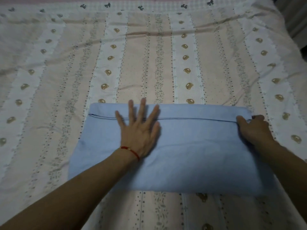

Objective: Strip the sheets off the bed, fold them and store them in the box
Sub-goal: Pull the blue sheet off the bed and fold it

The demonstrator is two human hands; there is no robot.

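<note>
A folded light-blue sheet (191, 151) lies as a wide rectangle on the bed, with a dark stitched line running across near its far edge. My left hand (139, 128) lies flat on its left-middle part, fingers spread and straight, pressing the cloth down; a red string circles that wrist. My right hand (254, 128) is at the sheet's far right corner, fingers curled round the cloth's edge there. No box is in view.
Under the blue sheet a patterned bed cover (146, 63) with pink and white stripes and small bears spreads over the whole bed. The bed's right edge (292, 30) drops off into a dark area at the upper right.
</note>
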